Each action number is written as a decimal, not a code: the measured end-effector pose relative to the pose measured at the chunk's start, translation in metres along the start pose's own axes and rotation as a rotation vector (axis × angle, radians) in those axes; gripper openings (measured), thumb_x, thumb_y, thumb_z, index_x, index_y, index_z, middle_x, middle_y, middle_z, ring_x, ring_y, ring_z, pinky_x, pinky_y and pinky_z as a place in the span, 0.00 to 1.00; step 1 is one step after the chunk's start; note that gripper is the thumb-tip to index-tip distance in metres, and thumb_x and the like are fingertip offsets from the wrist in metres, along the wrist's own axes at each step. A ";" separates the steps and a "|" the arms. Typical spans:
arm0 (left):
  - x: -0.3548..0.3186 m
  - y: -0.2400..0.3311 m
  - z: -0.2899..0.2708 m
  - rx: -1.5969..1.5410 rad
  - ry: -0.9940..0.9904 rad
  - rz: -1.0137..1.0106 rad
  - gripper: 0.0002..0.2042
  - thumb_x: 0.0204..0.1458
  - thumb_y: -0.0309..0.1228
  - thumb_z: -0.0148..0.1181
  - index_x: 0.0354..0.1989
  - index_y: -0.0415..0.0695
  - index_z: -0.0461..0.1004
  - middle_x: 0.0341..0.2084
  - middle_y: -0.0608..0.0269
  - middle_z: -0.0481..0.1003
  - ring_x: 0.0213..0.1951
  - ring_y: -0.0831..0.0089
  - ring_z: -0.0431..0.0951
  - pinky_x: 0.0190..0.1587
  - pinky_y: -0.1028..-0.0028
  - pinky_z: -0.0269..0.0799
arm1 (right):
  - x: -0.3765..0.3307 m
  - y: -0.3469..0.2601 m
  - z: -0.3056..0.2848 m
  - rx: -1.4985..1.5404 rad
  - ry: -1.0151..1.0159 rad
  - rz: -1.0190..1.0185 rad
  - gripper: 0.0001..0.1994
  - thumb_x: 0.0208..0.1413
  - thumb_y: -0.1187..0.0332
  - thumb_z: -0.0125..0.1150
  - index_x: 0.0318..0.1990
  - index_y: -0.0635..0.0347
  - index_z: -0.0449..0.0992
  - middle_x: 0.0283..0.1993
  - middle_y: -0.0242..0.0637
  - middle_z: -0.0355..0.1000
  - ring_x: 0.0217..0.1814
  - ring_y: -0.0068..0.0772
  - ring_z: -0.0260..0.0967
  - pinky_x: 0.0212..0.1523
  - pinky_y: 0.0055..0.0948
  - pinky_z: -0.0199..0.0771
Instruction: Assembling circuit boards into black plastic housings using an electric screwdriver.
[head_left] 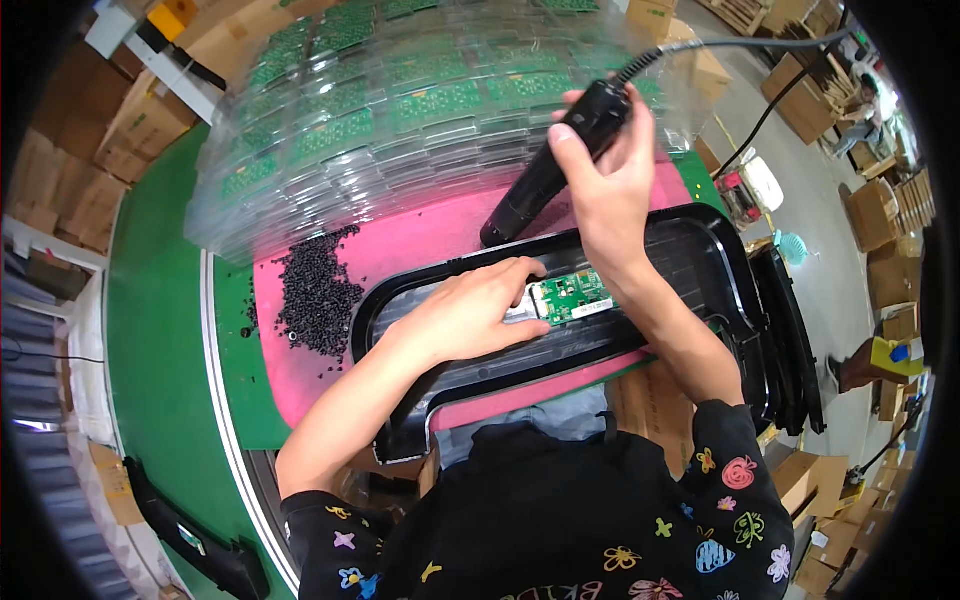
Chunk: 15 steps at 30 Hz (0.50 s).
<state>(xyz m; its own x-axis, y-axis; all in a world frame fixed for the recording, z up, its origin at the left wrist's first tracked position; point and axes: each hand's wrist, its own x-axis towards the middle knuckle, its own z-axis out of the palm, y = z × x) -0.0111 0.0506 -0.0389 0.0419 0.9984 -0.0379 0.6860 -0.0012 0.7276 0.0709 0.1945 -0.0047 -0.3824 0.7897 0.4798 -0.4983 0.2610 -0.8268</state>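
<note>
My right hand (pixel 617 190) is wrapped round a black electric screwdriver (pixel 545 185), whose cable leaves its upper end. The tool is tilted, its lower end just above the far rim of a long black plastic housing (pixel 690 235). Inside that housing lies a small green circuit board (pixel 572 298) with a white label strip. My left hand (pixel 470 312) reaches over the housing, thumb and fingers closed about the left end of the board. Part of that end is hidden under the hand. A heap of small black screws (pixel 318 290) lies left of the housing on a pink mat (pixel 470 232).
Clear plastic trays of green circuit boards (pixel 400 110) are stacked beyond the mat. The green bench (pixel 160 300) runs along the left, with another black housing (pixel 195 540) near its lower edge. A black cable (pixel 760 42) hangs at upper right. Cardboard boxes (pixel 885 235) stand on the right.
</note>
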 end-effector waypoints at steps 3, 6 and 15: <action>0.001 0.006 -0.006 0.019 -0.041 -0.045 0.26 0.50 0.42 0.64 0.53 0.39 0.67 0.35 0.54 0.72 0.38 0.59 0.76 0.40 0.62 0.72 | -0.003 0.009 0.000 0.098 -0.264 0.349 0.23 0.58 0.72 0.62 0.56 0.63 0.57 0.44 0.37 0.70 0.46 0.26 0.69 0.51 0.29 0.70; 0.000 0.005 -0.002 0.021 -0.041 -0.043 0.26 0.51 0.41 0.63 0.53 0.39 0.67 0.35 0.54 0.72 0.37 0.58 0.76 0.40 0.62 0.72 | 0.006 0.007 -0.004 0.271 -0.285 0.380 0.23 0.62 0.64 0.58 0.60 0.59 0.57 0.44 0.38 0.70 0.47 0.30 0.69 0.51 0.32 0.69; -0.004 0.008 0.000 -0.656 0.148 -0.078 0.11 0.63 0.25 0.46 0.49 0.34 0.72 0.34 0.61 0.76 0.30 0.81 0.75 0.22 0.82 0.70 | 0.022 -0.073 -0.039 0.759 -0.079 0.332 0.22 0.61 0.45 0.49 0.41 0.57 0.69 0.21 0.24 0.59 0.19 0.17 0.53 0.29 0.26 0.59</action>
<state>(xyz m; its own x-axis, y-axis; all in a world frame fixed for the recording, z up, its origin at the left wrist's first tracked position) -0.0061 0.0470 -0.0326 -0.1219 0.9915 -0.0464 0.0984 0.0586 0.9934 0.1290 0.2149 0.0544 -0.6415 0.7108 0.2885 -0.7285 -0.4465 -0.5196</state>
